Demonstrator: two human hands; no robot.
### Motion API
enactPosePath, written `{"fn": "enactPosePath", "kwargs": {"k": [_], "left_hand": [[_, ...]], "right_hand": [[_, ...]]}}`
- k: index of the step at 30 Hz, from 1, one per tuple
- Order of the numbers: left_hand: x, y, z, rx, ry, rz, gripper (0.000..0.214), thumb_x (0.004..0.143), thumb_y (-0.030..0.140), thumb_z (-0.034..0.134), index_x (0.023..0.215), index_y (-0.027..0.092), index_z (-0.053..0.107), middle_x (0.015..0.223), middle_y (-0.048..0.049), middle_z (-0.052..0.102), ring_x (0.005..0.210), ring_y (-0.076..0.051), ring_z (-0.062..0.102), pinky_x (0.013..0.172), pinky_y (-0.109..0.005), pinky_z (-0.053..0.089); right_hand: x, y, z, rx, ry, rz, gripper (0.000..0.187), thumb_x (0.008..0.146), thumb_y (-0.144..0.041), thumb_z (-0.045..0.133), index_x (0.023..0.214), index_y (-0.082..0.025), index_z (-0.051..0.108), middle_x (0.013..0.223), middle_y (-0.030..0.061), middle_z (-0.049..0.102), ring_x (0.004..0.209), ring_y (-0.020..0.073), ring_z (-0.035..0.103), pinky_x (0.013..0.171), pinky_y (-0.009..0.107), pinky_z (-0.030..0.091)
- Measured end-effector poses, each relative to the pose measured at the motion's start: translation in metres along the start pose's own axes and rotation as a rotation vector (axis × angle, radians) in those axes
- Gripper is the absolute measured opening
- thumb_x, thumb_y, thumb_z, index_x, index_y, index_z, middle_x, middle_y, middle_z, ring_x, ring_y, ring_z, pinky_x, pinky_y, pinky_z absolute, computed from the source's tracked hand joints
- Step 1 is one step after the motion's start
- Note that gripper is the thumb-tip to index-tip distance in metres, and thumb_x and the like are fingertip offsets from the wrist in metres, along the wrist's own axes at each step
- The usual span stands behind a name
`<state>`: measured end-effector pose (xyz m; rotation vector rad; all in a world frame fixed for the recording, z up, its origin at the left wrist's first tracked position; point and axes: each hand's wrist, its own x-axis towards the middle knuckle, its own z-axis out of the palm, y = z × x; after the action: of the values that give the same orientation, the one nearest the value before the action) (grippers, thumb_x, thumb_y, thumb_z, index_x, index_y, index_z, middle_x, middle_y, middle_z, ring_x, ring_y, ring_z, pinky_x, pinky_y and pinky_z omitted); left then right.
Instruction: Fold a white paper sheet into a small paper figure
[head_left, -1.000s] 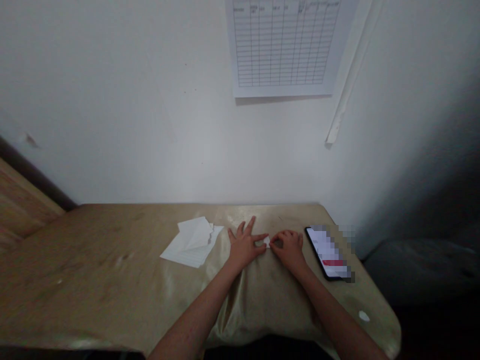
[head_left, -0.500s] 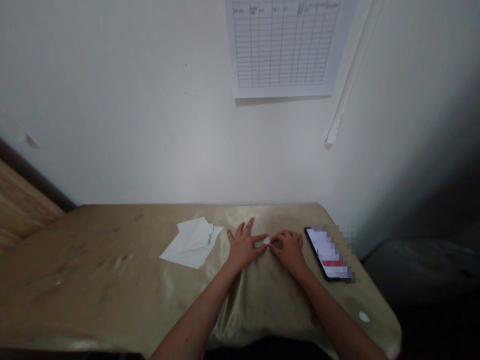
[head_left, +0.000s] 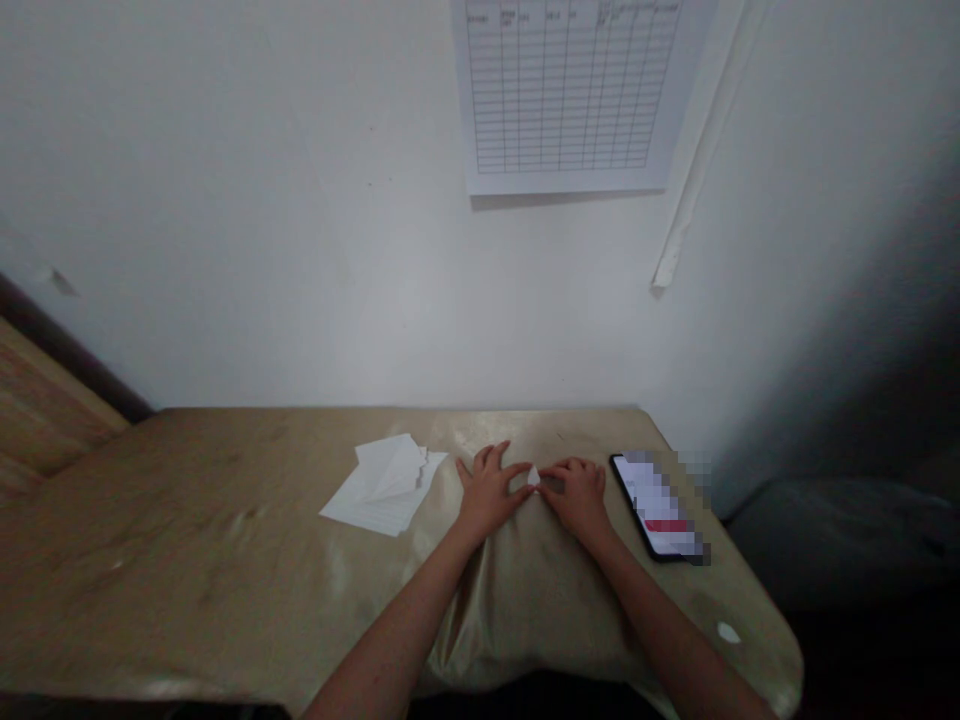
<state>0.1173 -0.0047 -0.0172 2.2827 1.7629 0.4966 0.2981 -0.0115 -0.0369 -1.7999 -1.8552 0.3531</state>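
A tiny white paper piece (head_left: pixel 533 476) stands on the tan table cover (head_left: pixel 225 540) between my two hands. My left hand (head_left: pixel 489 487) pinches its left side with thumb and forefinger, its other fingers now curled in. My right hand (head_left: pixel 576 489) pinches its right side, its fingers bent over the cover. Most of the paper piece is hidden by my fingertips.
A small pile of white lined sheets (head_left: pixel 385 483) lies left of my hands. A phone (head_left: pixel 657 505) with a lit screen lies to the right. A white scrap (head_left: pixel 727 632) sits near the front right corner. A ruled chart (head_left: pixel 568 90) hangs on the wall.
My left hand's spread fingers have curled inward. The paper piece now stands up as a small point between both pinches. My right hand has hardly shifted.
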Motion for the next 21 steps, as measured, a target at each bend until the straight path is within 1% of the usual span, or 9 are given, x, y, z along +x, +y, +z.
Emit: {"fn": "enactPosePath", "kwargs": {"k": [3, 6, 9, 14, 17, 21], "left_hand": [[0.0006, 0.0001, -0.0006, -0.011, 0.007, -0.001, 0.033, 0.090, 0.048, 0.069, 0.123, 0.049, 0.070, 0.161, -0.0001, 0.042, 0.148, -0.036, 0.031, 0.115, -0.080, 0.005], [0.0015, -0.0007, -0.0009, -0.029, 0.009, -0.010, 0.031, 0.089, 0.044, 0.070, 0.120, 0.048, 0.072, 0.160, -0.0004, 0.043, 0.148, -0.035, 0.031, 0.115, -0.080, 0.006], [0.0021, -0.0016, -0.0008, -0.041, 0.007, -0.007, 0.033, 0.087, 0.045, 0.072, 0.121, 0.047, 0.072, 0.160, -0.0017, 0.043, 0.147, -0.036, 0.032, 0.115, -0.080, 0.005], [0.0018, -0.0023, -0.0014, -0.057, -0.008, 0.000, 0.038, 0.084, 0.048, 0.075, 0.122, 0.045, 0.072, 0.159, -0.0043, 0.044, 0.148, -0.037, 0.033, 0.115, -0.080, 0.003], [0.0023, -0.0026, -0.0013, -0.067, -0.012, -0.013, 0.038, 0.084, 0.047, 0.077, 0.121, 0.045, 0.072, 0.159, -0.0042, 0.045, 0.147, -0.037, 0.034, 0.116, -0.080, 0.002], [0.0034, -0.0047, 0.0007, -0.083, 0.002, -0.017, 0.039, 0.083, 0.045, 0.078, 0.121, 0.047, 0.072, 0.159, -0.0031, 0.045, 0.147, -0.037, 0.034, 0.116, -0.079, 0.001]], "right_hand": [[0.0009, -0.0006, 0.0003, 0.003, 0.001, -0.002, 0.020, 0.088, -0.037, 0.070, 0.106, -0.034, 0.079, 0.117, 0.0061, 0.069, 0.122, 0.0315, 0.049, 0.116, 0.060, 0.016], [0.0007, -0.0005, 0.0005, 0.001, 0.006, -0.012, 0.020, 0.089, -0.035, 0.069, 0.106, -0.034, 0.078, 0.117, 0.0059, 0.069, 0.124, 0.0321, 0.049, 0.116, 0.064, 0.015], [0.0000, 0.0001, 0.0008, 0.003, 0.014, -0.026, 0.020, 0.089, -0.034, 0.069, 0.107, -0.035, 0.078, 0.116, 0.0057, 0.069, 0.123, 0.0322, 0.049, 0.115, 0.066, 0.016], [-0.0003, 0.0021, 0.0021, 0.034, 0.033, -0.046, 0.021, 0.088, -0.033, 0.068, 0.107, -0.037, 0.078, 0.114, 0.0055, 0.069, 0.120, 0.0315, 0.050, 0.115, 0.066, 0.016], [0.0002, 0.0021, 0.0027, 0.039, 0.040, -0.046, 0.022, 0.088, -0.032, 0.068, 0.108, -0.036, 0.078, 0.114, 0.0065, 0.069, 0.120, 0.0322, 0.050, 0.114, 0.067, 0.016], [0.0005, -0.0001, 0.0019, 0.042, 0.035, -0.030, 0.024, 0.087, -0.031, 0.070, 0.109, -0.036, 0.077, 0.115, 0.0056, 0.070, 0.121, 0.0331, 0.050, 0.115, 0.066, 0.015]]}}
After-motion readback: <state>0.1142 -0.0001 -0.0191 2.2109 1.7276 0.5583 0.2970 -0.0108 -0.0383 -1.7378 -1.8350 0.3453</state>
